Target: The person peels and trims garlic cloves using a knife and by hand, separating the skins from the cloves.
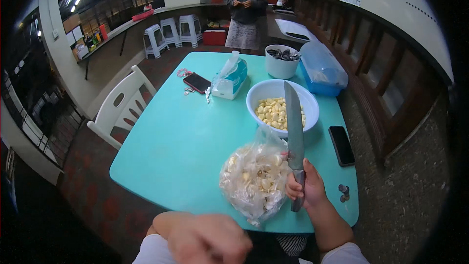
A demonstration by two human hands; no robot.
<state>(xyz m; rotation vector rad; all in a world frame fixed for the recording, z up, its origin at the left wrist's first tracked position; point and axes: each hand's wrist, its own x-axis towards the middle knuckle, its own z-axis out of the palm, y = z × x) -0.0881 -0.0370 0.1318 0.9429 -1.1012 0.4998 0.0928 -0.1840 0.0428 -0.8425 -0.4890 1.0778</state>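
Seems at the peeling step — grips the knife (295, 142) in the right fingers (292, 186), with the bag (234, 178) of garlic (266, 184) just left of them, the bowl (259, 91) of peeled cloves (272, 113) beyond and the left fingers (233, 240) too blurred to tell — and likely needs a fresh clove next.

Turquoise table (166, 142), mid-frame. Bag (254, 181) lower center, bowl (261, 92) above it. Tub (280, 70), blue box (320, 64) upper right. Tissues (229, 79), red-edged phone (198, 83) upper center. Black phone (341, 145), dark coins (344, 193) right side.
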